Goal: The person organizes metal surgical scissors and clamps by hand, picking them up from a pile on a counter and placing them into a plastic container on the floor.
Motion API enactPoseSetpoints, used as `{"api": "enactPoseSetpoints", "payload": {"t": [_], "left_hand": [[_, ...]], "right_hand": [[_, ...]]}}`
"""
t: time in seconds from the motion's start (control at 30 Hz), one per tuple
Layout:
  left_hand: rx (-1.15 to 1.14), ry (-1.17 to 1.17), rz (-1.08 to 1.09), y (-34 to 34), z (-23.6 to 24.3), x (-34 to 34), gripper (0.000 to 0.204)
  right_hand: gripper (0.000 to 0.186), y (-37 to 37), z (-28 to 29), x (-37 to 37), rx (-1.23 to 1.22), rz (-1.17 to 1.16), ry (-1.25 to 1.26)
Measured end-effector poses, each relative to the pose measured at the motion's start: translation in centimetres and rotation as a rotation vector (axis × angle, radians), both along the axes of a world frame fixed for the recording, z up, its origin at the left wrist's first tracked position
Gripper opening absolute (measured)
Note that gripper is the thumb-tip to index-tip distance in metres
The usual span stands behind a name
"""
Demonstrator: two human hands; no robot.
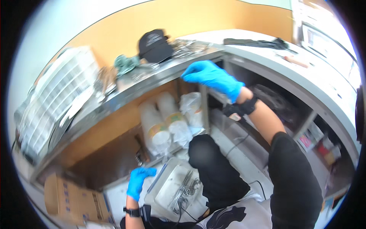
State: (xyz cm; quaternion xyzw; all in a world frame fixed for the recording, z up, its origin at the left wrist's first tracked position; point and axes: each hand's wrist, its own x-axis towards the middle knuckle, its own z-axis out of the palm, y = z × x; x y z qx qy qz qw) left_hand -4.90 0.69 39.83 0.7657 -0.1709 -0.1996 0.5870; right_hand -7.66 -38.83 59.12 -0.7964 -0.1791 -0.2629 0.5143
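Note:
My right hand (209, 78), in a blue glove, is raised at the front edge of the metal counter, fingers bent together; whatever they may hold is hidden. My left hand (139, 179), also blue-gloved, is low beside a translucent plastic bin (154, 192), fingers loosely bent and apart with nothing visible in them. Metal utensils (185, 191) lie in the bin. On the counter are a black cap (154, 45), a green cloth (124, 65), small metal pieces (188, 47) and tools (106, 84). Wrapped white cylindrical stacks (156, 126) stand on the shelf below.
A white plastic rack (57, 103) leans at the left. A cardboard box (74, 198) is at lower left. The white worktop (251, 34) at right carries dark items. Open shelves (312, 137) hold packets underneath. A cable (238, 144) runs across the lower space.

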Motion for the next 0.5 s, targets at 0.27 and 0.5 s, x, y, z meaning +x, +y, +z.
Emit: {"api": "enactPoseSetpoints", "payload": {"t": [0.27, 0.5], "left_hand": [[-0.488, 0.268, 0.101, -1.3, -1.7, 3.7, 0.023], [-0.631, 0.414, 0.124, -1.0, -3.6, 5.6, 0.029]], "right_hand": [[0.025, -2.9, 2.3, -6.7, -0.416, -0.353, 0.206], [0.024, -5.0, 5.2, -15.8, -0.673, -0.999, 0.1]]}}
